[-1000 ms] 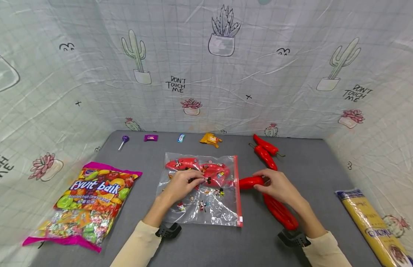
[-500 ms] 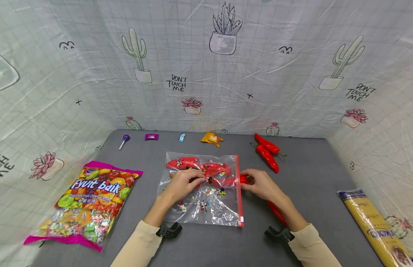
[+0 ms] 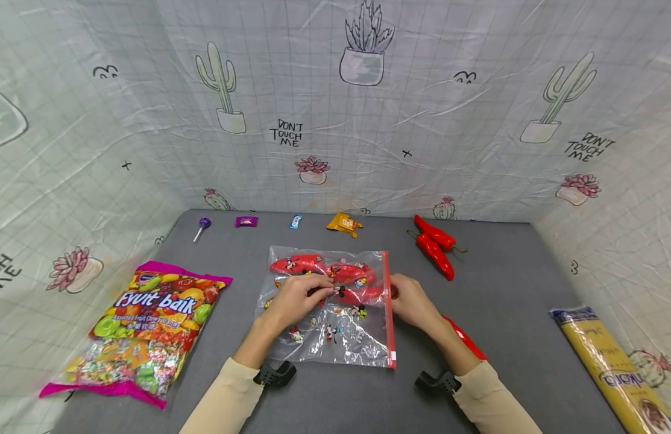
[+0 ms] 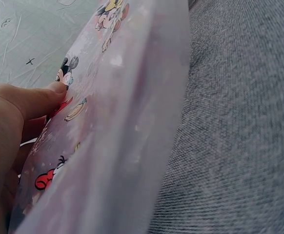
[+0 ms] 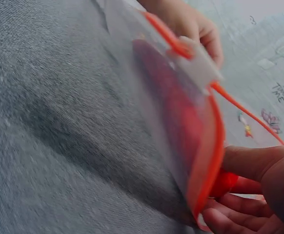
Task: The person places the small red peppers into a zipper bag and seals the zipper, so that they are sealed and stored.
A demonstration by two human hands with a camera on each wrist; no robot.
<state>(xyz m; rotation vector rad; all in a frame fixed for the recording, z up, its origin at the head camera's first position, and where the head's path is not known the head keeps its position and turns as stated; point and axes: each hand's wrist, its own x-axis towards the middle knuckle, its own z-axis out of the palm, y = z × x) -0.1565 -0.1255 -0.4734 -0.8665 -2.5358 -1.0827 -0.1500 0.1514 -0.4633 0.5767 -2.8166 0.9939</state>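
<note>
A clear zip bag (image 3: 362, 346) printed with cartoon figures lies flat, its red-edged mouth (image 3: 390, 325) facing right. My left hand (image 3: 292, 301) pinches the bag's upper film between thumb and fingers; the left wrist view shows the thumb (image 4: 44, 97) on the film. Through the plastic, red chili peppers (image 3: 299, 263) show. At the mouth my right hand (image 3: 413, 301) holds the end of another red chili pepper (image 5: 225, 183), most of which lies inside the bag. Its fingers touch the red edge in the right wrist view, where a white slider (image 5: 195, 63) sits on the zip.
Another red chili pepper (image 3: 465, 337) lies partly under my right forearm. Two more chili peppers (image 3: 435, 256) lie at the back right. A lollipop (image 3: 202, 228) and small wrapped sweets (image 3: 344, 224) line the back. A candy bag (image 3: 151, 325) stands left, a yellow packet (image 3: 606, 367) right.
My right hand has moved left to the bag's mouth, and the chili pepper it holds has slid mostly inside. The left hand keeps its pinch on the film in the same place.
</note>
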